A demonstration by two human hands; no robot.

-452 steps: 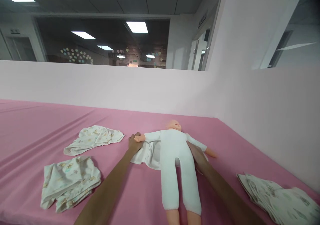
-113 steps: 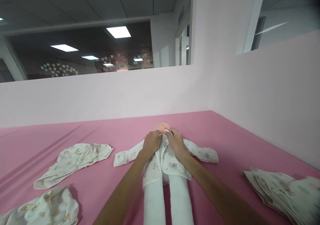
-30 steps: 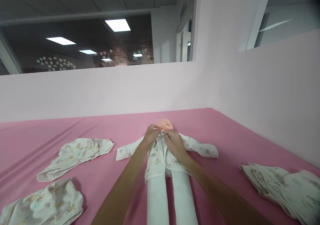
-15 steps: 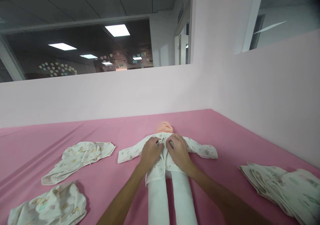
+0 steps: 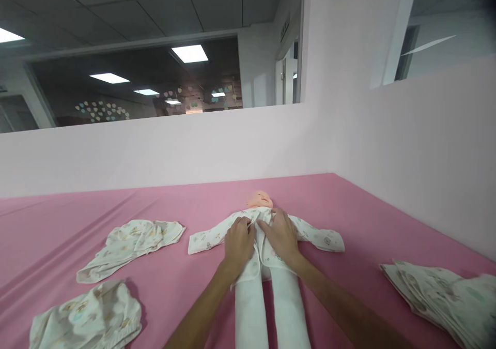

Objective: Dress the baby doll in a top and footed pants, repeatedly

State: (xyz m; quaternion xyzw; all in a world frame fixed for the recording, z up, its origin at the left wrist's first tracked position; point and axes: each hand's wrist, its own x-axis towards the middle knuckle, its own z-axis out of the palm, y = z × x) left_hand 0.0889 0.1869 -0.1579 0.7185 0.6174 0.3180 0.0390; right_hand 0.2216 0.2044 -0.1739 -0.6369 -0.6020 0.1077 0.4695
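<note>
A baby doll (image 5: 259,199) lies on its back, its head pointing toward the far wall. It wears a white printed baby jacket (image 5: 323,239) with the sleeves stretched out to both sides, and white trousers (image 5: 251,313). At the chest, my left hand (image 5: 238,240) has its fingers curled on the jacket's front edge, near the neckline. Beside it, my right hand (image 5: 282,235) lies on the other front panel, its thumb apart from the fingers. Below my hands the two front panels part slightly.
A pink sheet (image 5: 170,297) covers the surface. To the left lie a printed cloth garment (image 5: 134,243) and a gathered printed garment (image 5: 91,315). Folded printed cloths (image 5: 442,292) lie at the right. White walls (image 5: 186,152) with windows stand behind and to the right.
My right hand has eased from a pinch near the jacket's centre edge to lying flatter on the panel. My left hand stays at the front edge. The view has shifted slightly.
</note>
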